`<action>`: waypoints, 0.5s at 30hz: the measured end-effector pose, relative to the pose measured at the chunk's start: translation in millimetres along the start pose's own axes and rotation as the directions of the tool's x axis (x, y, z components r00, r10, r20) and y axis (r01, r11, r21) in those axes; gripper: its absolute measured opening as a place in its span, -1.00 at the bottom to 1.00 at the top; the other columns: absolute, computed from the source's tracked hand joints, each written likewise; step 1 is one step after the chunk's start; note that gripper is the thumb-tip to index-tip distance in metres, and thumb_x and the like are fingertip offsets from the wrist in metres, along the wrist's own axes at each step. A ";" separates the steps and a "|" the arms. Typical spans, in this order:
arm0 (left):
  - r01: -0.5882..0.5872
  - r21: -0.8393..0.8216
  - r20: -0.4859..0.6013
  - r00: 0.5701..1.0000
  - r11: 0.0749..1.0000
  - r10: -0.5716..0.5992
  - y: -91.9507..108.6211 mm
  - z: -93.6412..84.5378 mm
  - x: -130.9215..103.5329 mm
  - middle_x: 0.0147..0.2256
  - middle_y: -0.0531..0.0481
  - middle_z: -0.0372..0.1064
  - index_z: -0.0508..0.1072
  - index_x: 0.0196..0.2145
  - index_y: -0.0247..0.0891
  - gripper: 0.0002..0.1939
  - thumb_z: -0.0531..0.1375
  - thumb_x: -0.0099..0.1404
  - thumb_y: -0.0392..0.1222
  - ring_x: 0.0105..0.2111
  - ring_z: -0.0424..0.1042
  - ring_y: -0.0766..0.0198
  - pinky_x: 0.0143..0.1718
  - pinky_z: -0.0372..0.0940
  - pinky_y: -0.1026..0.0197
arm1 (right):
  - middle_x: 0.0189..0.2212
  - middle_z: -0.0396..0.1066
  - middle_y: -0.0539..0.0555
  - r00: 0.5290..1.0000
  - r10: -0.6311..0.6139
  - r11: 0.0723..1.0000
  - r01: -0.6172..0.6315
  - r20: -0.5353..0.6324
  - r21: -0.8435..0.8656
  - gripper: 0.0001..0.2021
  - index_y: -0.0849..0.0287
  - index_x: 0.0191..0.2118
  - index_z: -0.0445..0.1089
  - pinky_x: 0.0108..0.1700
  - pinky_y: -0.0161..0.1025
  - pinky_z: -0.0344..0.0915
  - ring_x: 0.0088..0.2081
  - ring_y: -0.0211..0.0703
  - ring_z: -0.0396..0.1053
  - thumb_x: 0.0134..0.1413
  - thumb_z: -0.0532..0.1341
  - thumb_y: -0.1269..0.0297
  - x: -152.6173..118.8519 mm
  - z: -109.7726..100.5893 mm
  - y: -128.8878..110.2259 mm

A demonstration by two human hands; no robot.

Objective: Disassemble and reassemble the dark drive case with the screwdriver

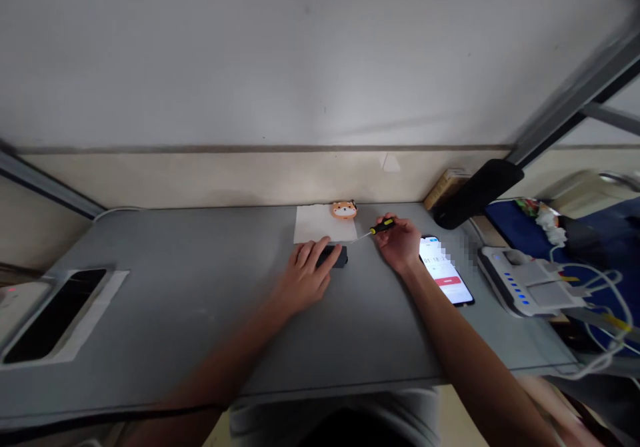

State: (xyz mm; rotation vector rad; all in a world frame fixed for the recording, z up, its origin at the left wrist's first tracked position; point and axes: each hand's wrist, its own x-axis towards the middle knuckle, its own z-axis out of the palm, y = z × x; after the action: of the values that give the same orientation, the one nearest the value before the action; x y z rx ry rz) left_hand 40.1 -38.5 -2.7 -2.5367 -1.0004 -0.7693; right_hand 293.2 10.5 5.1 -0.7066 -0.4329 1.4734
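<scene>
My left hand (309,275) rests on a small black box-shaped object (341,257) at the middle of the grey table (210,287), its fingers closed over the top and side. In my right hand (400,242) is a screwdriver (384,226) with a black and yellow handle. Its thin shaft points left and down, with the tip above the table near the black object; whether it touches anything is unclear. Just behind the black object lie a white paper sheet (313,223) and an orange and white animal-face item (345,210).
A lit phone (447,277) lies beside my right forearm. Farther right stand a black cylinder (477,193), a book (447,188) and a white power strip (525,283) with cables. Another dark phone (57,313) is at the far left. The wall borders the table's back.
</scene>
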 end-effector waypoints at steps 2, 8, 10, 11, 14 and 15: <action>0.005 -0.021 -0.044 0.999 1.000 -0.006 0.6 1.9 -0.7 0.15 -0.25 0.38 0.37 0.27 -0.24 -0.46 0.12 0.35 -0.37 0.03 0.35 -0.03 0.09 0.28 -0.03 | -0.46 0.51 0.03 1.000 0.014 1.000 -0.014 0.012 0.015 -0.94 0.10 -0.44 0.37 -0.57 -0.32 0.25 -0.64 -0.30 0.18 -0.08 0.16 0.39 0.2 -1.7 -1.4; 0.020 -0.138 -0.091 0.995 0.990 -0.032 -6.7 2.4 -1.7 0.16 -0.23 0.35 0.37 0.24 -0.22 -0.49 0.09 0.37 -0.39 0.09 0.34 0.01 0.10 0.27 -0.01 | -0.46 0.51 0.03 0.999 0.030 0.999 -0.031 0.032 0.031 -0.91 0.11 -0.43 0.38 -0.57 -0.35 0.25 -0.66 -0.34 0.17 -0.11 0.16 0.42 0.3 -4.0 -2.9; 0.070 -0.179 -0.085 0.993 0.981 -0.086 -11.7 -0.3 -1.7 0.16 -0.23 0.34 0.38 0.23 -0.18 -0.49 0.11 0.35 -0.36 0.09 0.36 -0.01 0.10 0.27 -0.05 | -0.48 0.51 0.03 0.999 0.029 0.999 -0.030 0.012 0.036 -0.89 0.12 -0.44 0.39 -0.59 -0.37 0.24 -0.67 -0.35 0.15 -0.15 0.15 0.44 -1.2 -1.7 -3.6; 0.106 -0.205 -0.078 0.989 0.973 -0.124 -14.9 -2.0 -1.7 0.14 -0.22 0.35 0.39 0.21 -0.16 -0.50 0.12 0.33 -0.34 0.08 0.37 -0.02 0.09 0.27 -0.08 | -0.49 0.51 0.03 1.000 0.028 0.999 -0.028 -0.001 0.037 -0.88 0.12 -0.45 0.39 -0.60 -0.37 0.23 -0.67 -0.36 0.14 -0.17 0.14 0.44 -2.1 -0.2 -4.0; 0.190 -0.350 -0.011 0.978 0.917 -0.207 -27.3 -6.9 -2.1 0.01 -0.19 0.44 0.39 0.16 -0.19 -0.52 0.13 0.29 -0.32 -0.01 0.44 0.02 0.06 0.31 -0.09 | -0.51 0.50 0.02 0.999 0.022 0.999 -0.021 -0.027 0.033 -0.89 0.12 -0.47 0.39 -0.62 -0.37 0.21 -0.68 -0.36 0.12 -0.22 0.15 0.43 -3.9 3.3 -5.4; 0.207 -0.415 0.028 0.976 0.886 -0.215 -32.0 -7.9 -2.5 -0.03 -0.17 0.46 0.38 0.14 -0.20 -0.54 0.12 0.28 -0.33 -0.05 0.46 0.05 0.04 0.33 -0.05 | -0.52 0.50 0.02 0.999 0.017 0.999 -0.016 -0.028 0.030 -0.89 0.12 -0.48 0.38 -0.63 -0.37 0.20 -0.68 -0.35 0.13 -0.23 0.16 0.43 -4.0 3.8 -5.7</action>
State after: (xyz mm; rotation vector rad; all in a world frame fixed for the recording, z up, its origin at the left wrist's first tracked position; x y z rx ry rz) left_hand 13.3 -20.7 4.9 -2.7906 -1.2348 -1.1792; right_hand 294.6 7.4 12.3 -0.7082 -0.3836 1.4811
